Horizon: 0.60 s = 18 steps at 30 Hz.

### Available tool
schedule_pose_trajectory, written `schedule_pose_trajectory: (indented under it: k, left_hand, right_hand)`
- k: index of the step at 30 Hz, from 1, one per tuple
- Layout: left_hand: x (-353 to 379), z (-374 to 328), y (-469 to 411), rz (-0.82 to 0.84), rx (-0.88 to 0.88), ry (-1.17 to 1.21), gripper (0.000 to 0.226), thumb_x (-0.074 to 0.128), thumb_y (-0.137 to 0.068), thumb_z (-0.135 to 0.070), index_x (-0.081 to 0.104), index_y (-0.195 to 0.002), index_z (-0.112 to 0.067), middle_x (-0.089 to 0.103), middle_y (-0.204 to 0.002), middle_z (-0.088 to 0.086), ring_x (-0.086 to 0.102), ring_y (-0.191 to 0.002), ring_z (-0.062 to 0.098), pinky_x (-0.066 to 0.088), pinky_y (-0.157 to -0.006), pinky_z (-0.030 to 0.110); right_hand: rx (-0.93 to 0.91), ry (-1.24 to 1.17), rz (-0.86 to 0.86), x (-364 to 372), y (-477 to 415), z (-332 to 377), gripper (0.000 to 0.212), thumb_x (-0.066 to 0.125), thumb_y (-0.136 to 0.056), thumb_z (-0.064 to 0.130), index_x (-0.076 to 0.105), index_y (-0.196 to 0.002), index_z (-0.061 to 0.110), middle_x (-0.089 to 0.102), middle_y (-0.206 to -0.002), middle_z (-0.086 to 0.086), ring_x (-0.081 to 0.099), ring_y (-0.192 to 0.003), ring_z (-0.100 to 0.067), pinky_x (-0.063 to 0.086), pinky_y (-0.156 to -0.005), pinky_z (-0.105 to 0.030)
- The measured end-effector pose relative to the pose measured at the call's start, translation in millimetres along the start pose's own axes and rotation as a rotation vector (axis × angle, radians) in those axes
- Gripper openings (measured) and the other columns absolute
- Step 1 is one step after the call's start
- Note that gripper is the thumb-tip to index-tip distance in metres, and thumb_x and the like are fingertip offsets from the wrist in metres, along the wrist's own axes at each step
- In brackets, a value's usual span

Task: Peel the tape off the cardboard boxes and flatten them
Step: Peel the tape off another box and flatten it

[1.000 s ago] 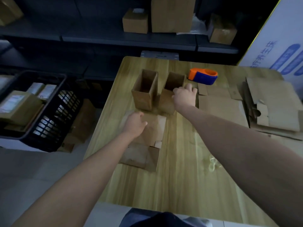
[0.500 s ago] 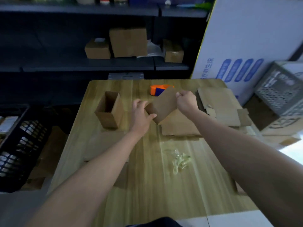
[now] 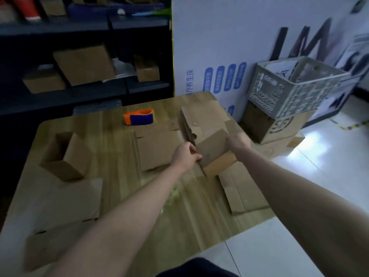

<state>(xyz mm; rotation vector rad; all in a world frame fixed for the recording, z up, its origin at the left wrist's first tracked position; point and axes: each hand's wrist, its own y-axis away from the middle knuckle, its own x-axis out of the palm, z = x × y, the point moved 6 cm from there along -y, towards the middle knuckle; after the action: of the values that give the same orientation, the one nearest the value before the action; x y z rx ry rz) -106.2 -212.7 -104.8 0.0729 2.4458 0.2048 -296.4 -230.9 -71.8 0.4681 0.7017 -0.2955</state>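
A small brown cardboard box (image 3: 212, 149) is held tilted above the wooden table (image 3: 119, 148), right of centre. My left hand (image 3: 184, 154) grips its near left corner, and my right hand (image 3: 237, 141) grips its right side. A second small open box (image 3: 65, 156) stands upright on the table at the left. Flattened cardboard (image 3: 157, 148) lies under and behind the held box. More flat pieces lie at the right (image 3: 241, 188) and at the near left (image 3: 60, 204). A crumpled wad of clear tape (image 3: 172, 193) shows beside my left forearm.
An orange and blue tape dispenser (image 3: 139, 116) sits at the table's far side. A grey plastic crate (image 3: 295, 86) rests on a large printed carton (image 3: 279, 124) on the floor to the right. Dark shelves with boxes (image 3: 83, 64) stand behind the table.
The view has swung right. Both hands carried the small box rightwards, over the flattened cardboard. One second ago my right hand was on that box standing beside the other one.
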Motion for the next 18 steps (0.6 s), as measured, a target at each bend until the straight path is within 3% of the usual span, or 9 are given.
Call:
schedule_pose_trajectory:
  k: [3,6,9,10,12,15,18]
  left_hand:
    - [39,-12,-1,0.080,-0.027,-0.053,0.022,0.075,-0.079,-0.019,0.061,-0.093,-0.009,0.064,-0.100,0.009,0.059,-0.094,0.024,0.046,-0.079,0.031]
    - [65,-7,2,0.116,-0.060,-0.084,0.016,0.075,-0.078,-0.013,0.061,-0.085,-0.011,0.066,-0.098,0.010,0.059,-0.088,0.022,0.043,-0.074,0.028]
    - [72,-6,2,0.109,-0.075,-0.066,0.016,0.076,-0.077,-0.010,0.060,-0.079,-0.013,0.067,-0.092,0.010,0.057,-0.082,0.020,0.043,-0.072,0.027]
    - [73,-6,0,0.118,-0.080,-0.076,0.017,0.076,-0.076,-0.009,0.059,-0.077,-0.013,0.066,-0.089,0.010,0.057,-0.081,0.020,0.044,-0.073,0.027]
    - [73,-7,-2,0.131,-0.090,-0.089,0.018,0.076,-0.076,-0.006,0.059,-0.075,-0.013,0.064,-0.083,0.007,0.057,-0.079,0.020,0.044,-0.070,0.027]
    - [72,-4,2,0.114,-0.087,-0.096,0.014,0.073,-0.078,-0.005,0.061,-0.077,-0.012,0.061,-0.077,0.002,0.055,-0.074,0.016,0.038,-0.066,0.023]
    - [69,0,9,0.037,-0.057,-0.058,0.015,0.073,-0.079,-0.007,0.060,-0.083,-0.012,0.059,-0.079,-0.001,0.054,-0.069,0.012,0.038,-0.066,0.022]
  right_hand:
    - [0.085,-0.047,-0.012,-17,-8,-43,0.032,0.040,-0.098,0.013,0.054,-0.121,-0.003,0.057,-0.114,-0.016,0.055,-0.108,-0.031,0.046,-0.084,-0.036]
    - [0.069,0.070,0.105,-13,-17,-73,0.039,0.045,-0.097,0.017,0.050,-0.129,-0.004,0.049,-0.105,-0.009,0.049,-0.096,-0.022,0.040,-0.079,-0.030]
    - [-0.131,0.309,0.165,-15,-23,-72,0.052,0.060,-0.091,0.029,0.044,-0.134,0.005,0.050,-0.127,-0.010,0.048,-0.116,-0.027,0.042,-0.089,-0.034]
    - [-0.237,0.412,0.191,-15,-21,-66,0.064,0.066,-0.087,0.032,0.037,-0.140,0.010,0.042,-0.139,-0.012,0.039,-0.127,-0.032,0.040,-0.099,-0.041]
    - [-0.453,0.648,0.306,-7,-10,-53,0.090,0.073,-0.079,0.040,0.020,-0.150,0.021,0.017,-0.156,-0.006,0.010,-0.143,-0.035,0.020,-0.115,-0.052]
    - [-0.605,0.937,0.421,10,-2,-52,0.109,0.075,-0.073,0.050,0.005,-0.153,0.028,-0.003,-0.160,0.002,-0.013,-0.146,-0.031,-0.002,-0.118,-0.054]
    - [-0.669,1.061,0.381,21,-5,-53,0.114,0.074,-0.069,0.058,0.005,-0.153,0.026,0.002,-0.160,0.000,-0.014,-0.146,-0.032,-0.006,-0.117,-0.055]
